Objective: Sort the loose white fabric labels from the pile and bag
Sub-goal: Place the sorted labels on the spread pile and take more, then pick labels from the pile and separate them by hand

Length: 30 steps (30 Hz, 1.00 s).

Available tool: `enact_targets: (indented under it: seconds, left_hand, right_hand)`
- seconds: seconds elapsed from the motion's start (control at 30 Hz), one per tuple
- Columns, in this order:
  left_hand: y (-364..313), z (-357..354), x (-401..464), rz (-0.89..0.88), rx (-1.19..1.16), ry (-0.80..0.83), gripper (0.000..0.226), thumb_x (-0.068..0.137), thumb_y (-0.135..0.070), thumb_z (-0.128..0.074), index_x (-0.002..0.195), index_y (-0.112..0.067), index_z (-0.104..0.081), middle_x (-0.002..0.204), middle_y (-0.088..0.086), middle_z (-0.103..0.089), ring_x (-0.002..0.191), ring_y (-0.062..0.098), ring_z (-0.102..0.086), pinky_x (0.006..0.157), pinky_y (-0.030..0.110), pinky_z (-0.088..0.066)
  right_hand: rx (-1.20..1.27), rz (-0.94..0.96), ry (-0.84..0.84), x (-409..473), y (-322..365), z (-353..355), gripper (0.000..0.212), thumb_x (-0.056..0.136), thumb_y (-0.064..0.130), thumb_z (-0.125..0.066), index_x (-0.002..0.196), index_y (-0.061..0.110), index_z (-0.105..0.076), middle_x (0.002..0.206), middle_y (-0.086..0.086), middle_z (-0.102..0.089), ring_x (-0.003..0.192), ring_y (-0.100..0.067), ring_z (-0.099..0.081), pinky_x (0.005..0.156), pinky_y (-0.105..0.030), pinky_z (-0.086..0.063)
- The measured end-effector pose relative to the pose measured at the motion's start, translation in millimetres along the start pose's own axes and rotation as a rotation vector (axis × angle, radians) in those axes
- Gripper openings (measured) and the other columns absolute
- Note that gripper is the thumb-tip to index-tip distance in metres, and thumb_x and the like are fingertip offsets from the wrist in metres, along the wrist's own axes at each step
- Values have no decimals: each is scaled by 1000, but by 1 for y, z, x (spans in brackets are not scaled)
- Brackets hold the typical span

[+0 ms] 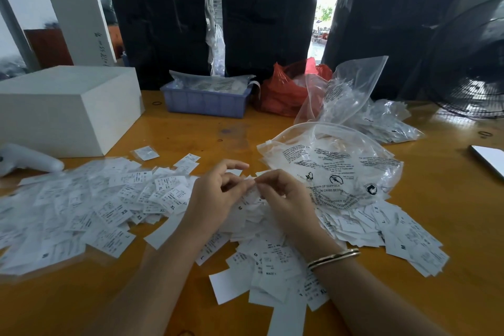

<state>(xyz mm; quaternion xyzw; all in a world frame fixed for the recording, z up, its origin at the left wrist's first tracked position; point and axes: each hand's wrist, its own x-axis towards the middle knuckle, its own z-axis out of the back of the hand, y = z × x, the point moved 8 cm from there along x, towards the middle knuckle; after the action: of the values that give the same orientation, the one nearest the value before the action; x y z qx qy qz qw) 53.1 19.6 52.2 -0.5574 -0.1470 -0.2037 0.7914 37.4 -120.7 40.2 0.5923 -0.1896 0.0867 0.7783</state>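
Note:
Loose white fabric labels lie in a wide pile (90,207) across the left of the wooden table (191,128), with more labels (275,262) in front of me and to the right (403,237). A clear plastic bag (335,166) with black print lies open just right of my hands. My left hand (215,199) and my right hand (283,199) meet over the middle of the pile, fingertips pinching the same small white label (252,185) between them. A gold bangle circles my right wrist.
A white box (68,109) stands at the left, a white tagging gun (24,158) beside it. A blue crate (207,101), a red bag (286,90) and more clear bags (354,90) sit at the back. A black fan (474,73) and a phone (491,158) are at the right.

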Motion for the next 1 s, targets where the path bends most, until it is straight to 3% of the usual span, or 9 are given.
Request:
enact_targets:
  seconds: [0.2,0.3,0.37,0.43,0.57,0.7,0.8,0.9,1.0]
  left_hand:
    - [7,7,1,61,81,-58,18,84,-34,-67,98,-35,-56,69,-7,-70,62,1,-63,55,9,-47]
    - [5,8,1,79,52,-52,19,82,-46,-60,97,-35,-58,63,-14,-68,50,-3,-57,45,7,-40]
    - [4,3,-1,71,-34,6,22,83,-48,-57,98,-33,-59,53,-12,-61,39,1,-46,40,8,-33]
    - [4,2,-1,67,-87,35,13,88,-33,-64,100,-33,-60,62,-11,-64,45,1,-51,45,10,-39]
    - [8,10,2,81,40,-32,36,87,-8,-65,98,-42,-56,89,-13,-65,76,1,-63,62,14,-53]
    - [14,36,4,117,127,-264,25,90,-15,-61,107,-33,-58,95,-19,-60,79,-1,-59,55,7,-46]
    - [18,56,2,141,284,-405,24,90,-9,-61,110,-22,-61,103,-6,-63,77,3,-58,48,10,-42]
    - [26,66,2,161,462,-442,23,89,-2,-59,108,-14,-65,111,6,-63,82,13,-58,56,11,-39]
    - [36,78,0,219,577,-474,21,89,0,-58,100,-15,-67,112,11,-61,80,14,-52,59,17,-40]
  right_hand:
    - [-71,20,183,-3,5,-16,21,87,16,-63,87,37,-62,79,16,-65,72,2,-57,67,-17,-47]
    - [-174,74,133,-3,8,-17,28,84,13,-68,83,39,-57,75,18,-61,71,6,-56,66,-11,-45]
    - [-117,91,62,-2,10,-11,26,84,8,-67,85,33,-62,75,16,-63,72,1,-58,69,-15,-48]
    - [-73,80,4,-1,7,-3,27,85,5,-66,84,32,-66,73,16,-65,70,0,-58,70,-20,-49]
    - [-115,94,-61,2,8,5,30,87,6,-63,88,36,-66,71,20,-62,66,3,-53,65,-17,-45]
    - [-223,203,-258,28,26,47,24,91,9,-57,98,31,-62,83,19,-62,70,3,-56,63,-14,-46]
    - [-420,152,-390,62,23,96,27,92,7,-52,97,29,-65,94,9,-65,66,1,-54,62,-11,-44]
    - [-863,-144,-228,92,-19,122,29,90,11,-51,113,19,-68,119,-4,-64,85,-14,-55,83,-34,-48]
    - [-1233,-380,107,95,-59,121,27,92,27,-51,112,14,-64,116,-7,-63,101,-24,-55,95,-38,-38]
